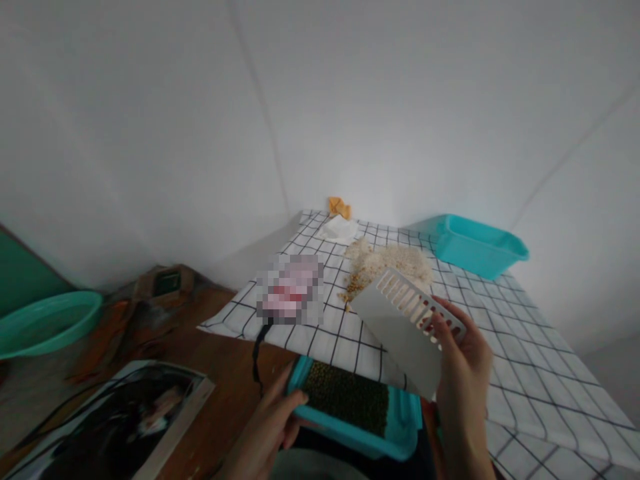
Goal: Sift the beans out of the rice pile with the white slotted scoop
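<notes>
My left hand (274, 417) is closed around the left end of a turquoise plastic bin (345, 435), thumb over its rim. Small dark green beans (345, 398), like mung beans, lie in the bin, which is at the table's front edge. My right hand (463, 363) grips a white slotted plastic piece (400, 333) by its slotted side, fingers through or behind the slots. That piece is tilted above the cloth and partly above the bin's right end. Behind it a pile of pale grains (400, 260) with yellowish kernels (357, 279) lies on the checked cloth (325, 340).
A second turquoise bin (475, 247) stands at the back right. A blurred-out pinkish object (293, 290) with a black strap (257, 357) lies left of the grain. White paper (339, 229) and an orange cloth (340, 207) are by the wall. A picture-covered box (125, 420) and green basin (55, 323) are left.
</notes>
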Motion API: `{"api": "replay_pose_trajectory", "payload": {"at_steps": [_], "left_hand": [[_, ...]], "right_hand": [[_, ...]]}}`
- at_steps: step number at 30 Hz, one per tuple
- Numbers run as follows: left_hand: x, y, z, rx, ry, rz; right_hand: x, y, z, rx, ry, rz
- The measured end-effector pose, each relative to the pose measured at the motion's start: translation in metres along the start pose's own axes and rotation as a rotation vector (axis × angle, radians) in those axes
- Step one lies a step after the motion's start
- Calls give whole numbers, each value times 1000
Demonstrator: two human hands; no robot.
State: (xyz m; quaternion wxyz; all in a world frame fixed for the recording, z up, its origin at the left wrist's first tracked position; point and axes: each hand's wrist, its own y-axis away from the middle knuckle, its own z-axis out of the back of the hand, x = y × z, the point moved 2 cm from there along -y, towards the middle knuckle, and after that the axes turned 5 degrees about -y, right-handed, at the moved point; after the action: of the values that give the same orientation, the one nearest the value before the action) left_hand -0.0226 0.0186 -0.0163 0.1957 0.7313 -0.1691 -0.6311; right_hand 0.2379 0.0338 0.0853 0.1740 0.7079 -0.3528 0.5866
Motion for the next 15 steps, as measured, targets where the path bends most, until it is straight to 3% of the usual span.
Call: {"api": "replay_pose_trajectory", "payload": {"at_steps": [6, 15], "left_hand": [[-5, 5, 0, 14, 52, 22], [-10, 2, -1, 11, 33, -5]], "right_hand": [[-7, -9, 3, -11, -5, 23], [5, -7, -7, 78, 48, 83]]}}
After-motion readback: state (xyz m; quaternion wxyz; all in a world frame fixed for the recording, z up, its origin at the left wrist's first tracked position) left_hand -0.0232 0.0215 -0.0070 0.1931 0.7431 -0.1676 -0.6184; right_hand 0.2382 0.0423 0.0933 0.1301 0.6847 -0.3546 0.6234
